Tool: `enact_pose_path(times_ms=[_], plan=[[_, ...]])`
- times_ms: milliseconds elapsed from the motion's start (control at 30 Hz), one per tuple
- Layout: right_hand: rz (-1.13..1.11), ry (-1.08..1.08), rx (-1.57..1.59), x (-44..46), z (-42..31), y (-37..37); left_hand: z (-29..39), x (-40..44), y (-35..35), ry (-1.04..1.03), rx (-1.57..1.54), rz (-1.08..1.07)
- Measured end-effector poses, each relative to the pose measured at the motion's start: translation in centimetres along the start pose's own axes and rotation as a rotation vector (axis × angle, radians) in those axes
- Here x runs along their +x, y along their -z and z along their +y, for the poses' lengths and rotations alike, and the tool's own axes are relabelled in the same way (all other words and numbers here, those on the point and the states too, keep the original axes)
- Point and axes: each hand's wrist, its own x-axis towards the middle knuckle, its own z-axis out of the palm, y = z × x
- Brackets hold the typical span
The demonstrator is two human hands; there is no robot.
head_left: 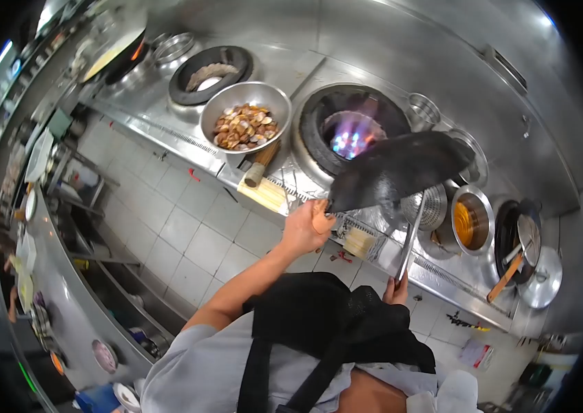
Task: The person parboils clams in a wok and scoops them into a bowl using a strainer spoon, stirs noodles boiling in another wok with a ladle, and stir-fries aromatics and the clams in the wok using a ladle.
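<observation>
The wok point(401, 168) hangs tilted by the lit burner point(310, 138), left hand point(307, 228) clenched at its edge, right hand point(396, 292) wrapped around a steel handle point(411, 242). It looks heavy, rigid, probably hot; a padded edge grip should suit.

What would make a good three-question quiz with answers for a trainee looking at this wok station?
1. Multiple choice: what lies in the metal bowl?
A) Noodles
B) Clams
C) Sliced carrots

2. True or false: flames show inside the burner nearest the wok.

3. Short answer: which hand grips the wok, and what does the other hold?

Key:
1. B
2. True
3. The left hand grips the wok; the right hand holds a long metal handle.
</observation>
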Motion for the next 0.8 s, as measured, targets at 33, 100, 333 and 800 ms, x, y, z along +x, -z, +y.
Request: enact_pose_path(times_ms=[33, 100, 333, 800], plan=[[0.01, -0.05, 0.009, -0.5, 0.1, 0.4, 0.0, -0.2, 0.3, -0.026, 0.0, -0.014], [-0.001, -0.095, 0.007, -0.1, -0.9, 0.5, -1.0, -0.2, 0.3, -0.003, -0.037, 0.008], [-0.107, -0.055, -0.275, 2.4, -4.0, 0.0, -3.3, 1.7, 0.3, 0.14, -0.19, 0.041], [0.23, -0.427, 0.36, 7.8, -15.3, 4.4, -12.6, 11.3, -7.9, 0.898, -1.22, -0.367]])
